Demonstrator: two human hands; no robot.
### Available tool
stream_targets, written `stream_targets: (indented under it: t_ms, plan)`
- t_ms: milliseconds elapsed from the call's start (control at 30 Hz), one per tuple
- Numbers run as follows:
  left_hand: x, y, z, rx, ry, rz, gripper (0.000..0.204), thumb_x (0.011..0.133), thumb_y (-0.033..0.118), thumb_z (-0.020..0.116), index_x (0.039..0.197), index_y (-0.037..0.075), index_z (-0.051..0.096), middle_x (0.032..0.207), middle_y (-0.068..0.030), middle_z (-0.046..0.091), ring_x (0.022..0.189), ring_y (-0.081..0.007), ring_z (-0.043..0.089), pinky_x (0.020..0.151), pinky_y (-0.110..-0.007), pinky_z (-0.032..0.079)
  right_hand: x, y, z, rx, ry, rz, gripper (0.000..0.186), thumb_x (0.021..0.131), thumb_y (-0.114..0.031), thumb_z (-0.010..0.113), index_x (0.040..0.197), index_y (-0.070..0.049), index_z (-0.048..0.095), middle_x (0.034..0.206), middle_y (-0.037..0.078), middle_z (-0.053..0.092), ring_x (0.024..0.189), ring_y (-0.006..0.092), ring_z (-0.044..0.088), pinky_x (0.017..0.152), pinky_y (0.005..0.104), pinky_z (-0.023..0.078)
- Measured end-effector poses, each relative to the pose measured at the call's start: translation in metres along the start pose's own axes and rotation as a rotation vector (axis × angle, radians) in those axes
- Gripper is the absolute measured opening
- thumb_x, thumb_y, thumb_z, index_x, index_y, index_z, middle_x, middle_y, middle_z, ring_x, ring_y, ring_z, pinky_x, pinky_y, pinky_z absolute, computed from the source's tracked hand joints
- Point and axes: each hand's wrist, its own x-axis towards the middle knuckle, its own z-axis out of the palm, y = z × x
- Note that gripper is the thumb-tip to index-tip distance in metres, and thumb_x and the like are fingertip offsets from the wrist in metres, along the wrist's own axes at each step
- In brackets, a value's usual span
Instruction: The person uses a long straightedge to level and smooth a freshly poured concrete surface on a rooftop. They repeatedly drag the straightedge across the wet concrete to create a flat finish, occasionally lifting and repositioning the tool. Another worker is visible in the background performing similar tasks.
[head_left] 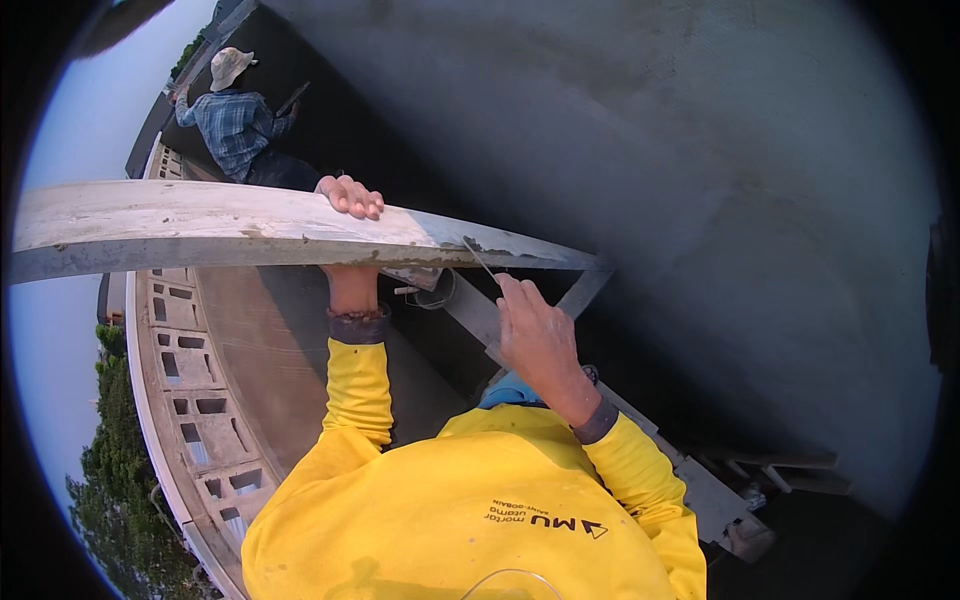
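My left hand (350, 196) grips a long, pale, flat bar (180, 220), its fingers over the upper edge and the wrist below it. My right hand (537, 340) is closed on a thin metal tool (481, 257), whose tip meets the bar where dark wet residue (475, 245) clings to it. The tool's full shape is hard to make out. The bar crosses in front of me toward the grey wall at right.
A co-worker (235, 130) in a hat and checked shirt holds a tool beyond the bar. A bucket (435, 295) and narrow planks (710, 500) are below. A pierced block parapet (195, 370) curves along the left, trees outside it. A smooth grey wall (740, 200) fills the right.
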Motion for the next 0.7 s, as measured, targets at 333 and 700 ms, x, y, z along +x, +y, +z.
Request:
stream_targets:
  t_ms: [333, 700]
  plan:
    - [-0.015, 0.018, -0.018, 0.050, -0.053, -0.082, 0.030, 0.099, 0.038, 0.070, 0.092, 0.009, 0.064, 0.085, -0.0091, 0.067, 0.088, -0.0248, 0.068, 0.094, -0.043, 0.051, 0.022, -0.011, 0.007, 0.168, -0.057, -0.134, 0.032, 0.097, -0.012, 0.064, 0.128, -0.004, 0.061, 0.097, 0.010, 0.064, 0.068, 0.0301, 0.069, 0.056, 0.0373, 0.057]
    - [-0.031, 0.030, -0.032, 0.088, -0.030, -0.102, 0.028, 0.099, 0.037, 0.070, 0.094, 0.011, 0.063, 0.087, -0.0073, 0.065, 0.091, -0.0242, 0.065, 0.098, -0.043, 0.049, 0.011, 0.056, 0.060, 0.038, -0.079, -0.027, 0.032, 0.097, -0.012, 0.064, 0.128, -0.004, 0.061, 0.099, 0.013, 0.065, 0.077, 0.0324, 0.070, 0.063, 0.0398, 0.058]
